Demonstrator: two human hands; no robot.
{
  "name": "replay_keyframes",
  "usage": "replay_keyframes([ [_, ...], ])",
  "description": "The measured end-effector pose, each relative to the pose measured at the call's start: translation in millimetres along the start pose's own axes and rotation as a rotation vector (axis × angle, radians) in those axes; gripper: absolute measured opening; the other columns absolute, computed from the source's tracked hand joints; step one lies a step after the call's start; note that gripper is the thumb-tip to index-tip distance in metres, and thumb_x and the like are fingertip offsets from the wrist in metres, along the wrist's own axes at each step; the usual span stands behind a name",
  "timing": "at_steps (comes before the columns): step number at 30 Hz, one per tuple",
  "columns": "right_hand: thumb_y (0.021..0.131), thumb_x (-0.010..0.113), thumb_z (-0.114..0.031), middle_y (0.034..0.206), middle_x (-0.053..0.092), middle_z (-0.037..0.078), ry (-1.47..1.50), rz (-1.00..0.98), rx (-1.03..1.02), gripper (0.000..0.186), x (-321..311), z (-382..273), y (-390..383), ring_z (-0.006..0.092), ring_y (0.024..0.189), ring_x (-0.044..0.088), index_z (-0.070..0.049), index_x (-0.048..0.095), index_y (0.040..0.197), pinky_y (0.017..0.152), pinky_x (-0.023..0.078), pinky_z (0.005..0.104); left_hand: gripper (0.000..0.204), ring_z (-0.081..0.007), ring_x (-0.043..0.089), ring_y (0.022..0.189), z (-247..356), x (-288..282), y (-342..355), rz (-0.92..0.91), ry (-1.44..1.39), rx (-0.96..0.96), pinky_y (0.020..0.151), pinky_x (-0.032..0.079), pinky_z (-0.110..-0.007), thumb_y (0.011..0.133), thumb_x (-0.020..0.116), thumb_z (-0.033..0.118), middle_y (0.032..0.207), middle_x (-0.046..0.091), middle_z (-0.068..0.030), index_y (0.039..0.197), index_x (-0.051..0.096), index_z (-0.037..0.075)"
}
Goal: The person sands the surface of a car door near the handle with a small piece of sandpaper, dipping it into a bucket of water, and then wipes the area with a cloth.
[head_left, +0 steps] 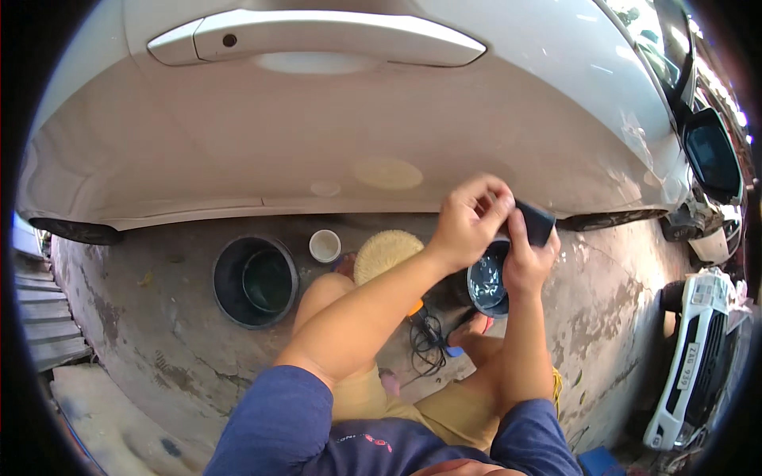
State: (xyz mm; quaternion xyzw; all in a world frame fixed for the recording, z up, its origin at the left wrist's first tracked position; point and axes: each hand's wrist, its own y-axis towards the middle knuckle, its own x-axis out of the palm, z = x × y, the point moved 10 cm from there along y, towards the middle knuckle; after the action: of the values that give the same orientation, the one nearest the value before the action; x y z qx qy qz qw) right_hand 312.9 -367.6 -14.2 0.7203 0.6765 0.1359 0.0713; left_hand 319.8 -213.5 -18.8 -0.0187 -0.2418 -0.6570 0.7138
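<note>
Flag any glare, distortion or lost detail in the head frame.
Head view: fisheye bends the car toward blackened corners; head view: bright highlights blow out at upper right near the side mirror; head view: glossy door panel mirrors the pale round pad; head view: black block in the right grip shows little surface detail.

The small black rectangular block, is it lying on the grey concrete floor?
No, the person's right hand holds the small black rectangular block up above the grey concrete floor.
</note>
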Motion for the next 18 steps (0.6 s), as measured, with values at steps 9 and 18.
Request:
replay_keyframes([
  [9, 0.092, 0.077, -0.008, 0.077, 0.073, 0.008, -0.256, 0.074, -0.646, 0.013, 111.1, -140.8, 46.8, 0.0082, 0.058, 0.061, 0.004, 0.07, 0.093, 0.053, 0.047, 0.0219, 0.024, -0.006, 0.056, 0.07, 80.0, -66.5, 9.0, 0.223, -0.159, 0.338, 0.063, 0.047, -0.023, 0.094, 0.074, 0.01, 0.091, 0.067, -0.0036, 0.115, 0.067, 0.002],
  [18, 0.09, 0.076, -0.006, 0.068, 0.071, 0.005, -0.419, 0.159, -0.528, 0.012, 147.1, -165.9, 61.9, 0.0072, 0.051, 0.059, 0.002, 0.073, 0.082, 0.046, 0.044, 0.0219, 0.026, -0.0066, 0.059, 0.069, 88.9, -87.5, 11.8, 0.261, -0.05, 0.365, 0.063, 0.047, -0.023, 0.092, 0.075, 0.01, 0.09, 0.069, -0.0062, 0.115, 0.066, 0.001],
])
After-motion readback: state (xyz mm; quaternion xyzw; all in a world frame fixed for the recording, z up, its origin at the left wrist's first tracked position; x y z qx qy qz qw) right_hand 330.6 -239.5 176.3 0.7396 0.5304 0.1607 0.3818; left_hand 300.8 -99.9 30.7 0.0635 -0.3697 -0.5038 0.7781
